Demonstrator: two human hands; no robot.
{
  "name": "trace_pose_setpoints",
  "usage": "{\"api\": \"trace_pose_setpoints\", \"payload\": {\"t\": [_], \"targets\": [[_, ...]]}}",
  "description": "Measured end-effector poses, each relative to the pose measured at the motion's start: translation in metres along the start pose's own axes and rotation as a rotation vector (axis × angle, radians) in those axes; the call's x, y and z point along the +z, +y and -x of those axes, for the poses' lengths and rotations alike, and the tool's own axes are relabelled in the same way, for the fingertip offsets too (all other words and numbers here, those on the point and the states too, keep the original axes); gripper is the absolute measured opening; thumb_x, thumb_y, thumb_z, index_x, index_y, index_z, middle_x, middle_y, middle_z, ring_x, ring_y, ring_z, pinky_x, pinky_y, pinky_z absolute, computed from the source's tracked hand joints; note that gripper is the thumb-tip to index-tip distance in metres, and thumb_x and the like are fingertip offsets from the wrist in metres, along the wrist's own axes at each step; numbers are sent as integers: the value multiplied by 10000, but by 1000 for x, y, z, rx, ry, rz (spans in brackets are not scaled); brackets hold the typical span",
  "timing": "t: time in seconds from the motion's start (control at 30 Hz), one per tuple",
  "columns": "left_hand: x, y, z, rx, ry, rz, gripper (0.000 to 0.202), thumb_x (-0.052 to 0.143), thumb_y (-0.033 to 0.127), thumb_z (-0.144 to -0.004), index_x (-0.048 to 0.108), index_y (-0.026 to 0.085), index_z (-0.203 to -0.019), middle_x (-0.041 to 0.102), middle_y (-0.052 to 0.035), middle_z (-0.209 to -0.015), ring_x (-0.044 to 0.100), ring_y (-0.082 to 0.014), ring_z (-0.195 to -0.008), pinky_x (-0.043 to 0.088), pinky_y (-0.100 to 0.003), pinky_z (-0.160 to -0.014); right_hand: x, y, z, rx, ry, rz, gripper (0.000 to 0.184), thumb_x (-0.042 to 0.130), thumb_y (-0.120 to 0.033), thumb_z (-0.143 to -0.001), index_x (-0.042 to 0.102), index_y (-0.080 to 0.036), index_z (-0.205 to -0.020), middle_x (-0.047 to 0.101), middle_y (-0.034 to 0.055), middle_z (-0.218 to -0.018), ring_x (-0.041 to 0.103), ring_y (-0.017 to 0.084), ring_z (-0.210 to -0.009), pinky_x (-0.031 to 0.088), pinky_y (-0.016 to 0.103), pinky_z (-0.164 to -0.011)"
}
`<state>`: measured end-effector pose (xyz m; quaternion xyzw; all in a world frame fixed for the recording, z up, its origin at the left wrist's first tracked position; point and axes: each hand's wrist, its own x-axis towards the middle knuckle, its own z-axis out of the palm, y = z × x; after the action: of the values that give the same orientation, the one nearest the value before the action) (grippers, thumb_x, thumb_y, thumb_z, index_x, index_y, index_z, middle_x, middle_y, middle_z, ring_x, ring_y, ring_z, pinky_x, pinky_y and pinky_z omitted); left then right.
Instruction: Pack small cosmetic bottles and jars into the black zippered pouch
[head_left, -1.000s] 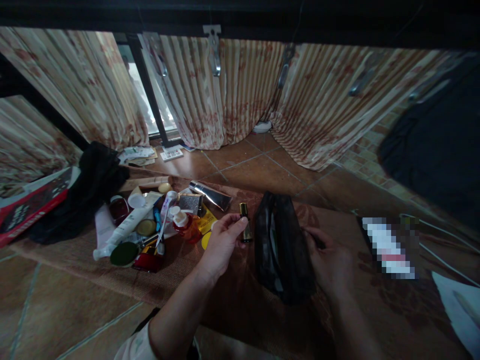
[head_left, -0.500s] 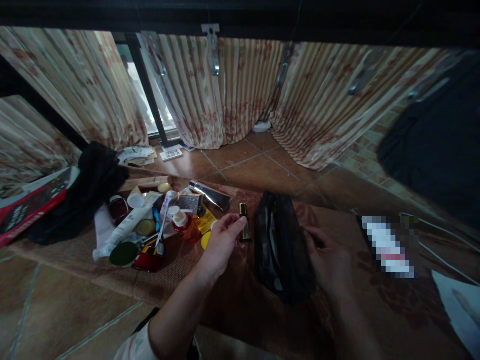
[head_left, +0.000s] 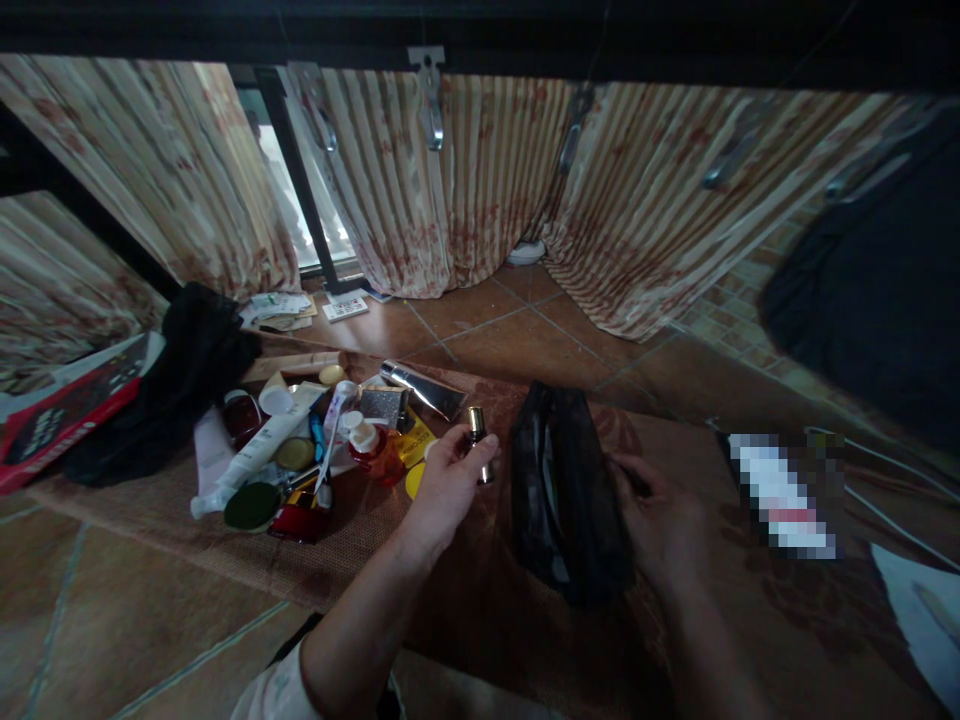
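Between the thumb and fingers of my left hand [head_left: 448, 482] is a small dark bottle with a gold cap [head_left: 476, 422], held nearly upright. Just right of it stands a black zippered pouch [head_left: 577, 490], its top gaping along the zip. My right hand [head_left: 660, 515] grips the pouch's right side, fingers partly hidden behind it. Left of my left hand lies a pile of cosmetics: a red pump bottle [head_left: 373, 450], a white tube [head_left: 274, 435], a silver tube [head_left: 424, 388], a dark green round lid [head_left: 252, 507] and a dark red box [head_left: 300, 520].
A brown patterned cloth [head_left: 360, 570] covers the surface. At the left are a black crumpled bag [head_left: 191, 370] and a red package [head_left: 75, 410]. Striped curtains [head_left: 495, 180] hang behind. A blurred-out item [head_left: 784, 500] and white paper [head_left: 915, 610] lie at the right.
The gold-capped bottle in my left hand has shifted slightly left and tilted a little. My right hand stays on the pouch.
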<state>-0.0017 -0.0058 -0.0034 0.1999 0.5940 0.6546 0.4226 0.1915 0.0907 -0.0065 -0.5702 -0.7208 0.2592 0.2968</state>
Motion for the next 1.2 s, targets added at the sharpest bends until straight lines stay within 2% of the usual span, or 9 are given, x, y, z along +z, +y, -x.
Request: {"api": "trace_pose_setpoints", "payload": {"t": [0.13, 0.2, 0.23, 0.37, 0.5, 0.7, 0.87, 1.07, 1.2], "targets": [[-3, -5, -2, 256, 14, -284, 119, 644, 300, -812, 594, 194, -792, 564, 27, -708, 511, -126, -663, 392, -239, -646, 0, 1, 0, -19, -14, 5, 391, 511, -476, -823, 740, -180, -933, 744, 97, -839, 683, 256, -741, 494, 360, -692], [-4, -6, -2, 323, 7, -395, 51, 625, 244, -818, 596, 204, -807, 565, 28, -722, 503, -133, -681, 374, -241, -658, 1, 2, 1, -11, -20, 9, 397, 507, -479, -822, 739, -180, -944, 744, 95, -833, 682, 253, -718, 495, 357, -677], [-4, -6, -1, 331, 3, -417, 24, 618, 206, -809, 594, 207, -814, 570, 28, -729, 506, -137, -691, 370, -242, -664, 1, 2, 1, -1, -25, 9, 404, 506, -484, -821, 739, -182, -951, 744, 93, -829, 679, 249, -698, 495, 355, -666], [-4, -6, -1, 310, -13, -428, 152, 591, 77, -734, 574, 213, -801, 564, 36, -717, 504, -143, -684, 352, -242, -648, 0, 2, 1, 17, -34, 15, 422, 512, -509, -808, 742, -192, -964, 745, 91, -827, 681, 253, -687, 492, 348, -632], [-4, -7, -1, 304, 17, -517, 234, 550, 5, -683, 572, 222, -768, 575, 24, -712, 518, -157, -685, 352, -251, -648, 0, 4, 0, -5, -18, 47, 437, 511, -529, -799, 749, -198, -956, 735, 88, -764, 665, 258, -643, 479, 349, -595], [-6, -11, 0, 336, -49, -655, 302, 481, -74, -617, 564, 206, -696, 620, -17, -780, 561, -178, -759, 383, -270, -705, -1, 4, 0, 11, -27, 88, 463, 503, -567, -781, 751, -205, -927, 713, 81, -693, 646, 262, -605, 458, 349, -557], [-8, -7, 2, 334, -27, -735, 238, 523, -6, -692, 610, 211, -740, 634, -25, -786, 573, -188, -761, 397, -292, -722, -2, 3, 1, 33, -44, 95, 464, 495, -567, -773, 752, -213, -930, 692, 72, -644, 634, 264, -584, 450, 356, -554], [-10, -2, 1, 357, -13, -760, 103, 586, 146, -793, 658, 213, -823, 661, -26, -805, 604, -185, -779, 439, -295, -747, -1, 0, 0, 73, -67, 73, 462, 487, -548, -760, 751, -219, -948, 719, 78, -732, 652, 261, -617, 451, 346, -559], [-14, -1, 0, 343, -2, -771, 112, 574, 207, -840, 669, 202, -899, 685, -26, -857, 619, -173, -783, 463, -287, -735, 1, -1, -1, 82, -82, 56, 485, 484, -548, -745, 752, -200, -951, 712, 81, -699, 644, 258, -584, 451, 343, -554]]}}
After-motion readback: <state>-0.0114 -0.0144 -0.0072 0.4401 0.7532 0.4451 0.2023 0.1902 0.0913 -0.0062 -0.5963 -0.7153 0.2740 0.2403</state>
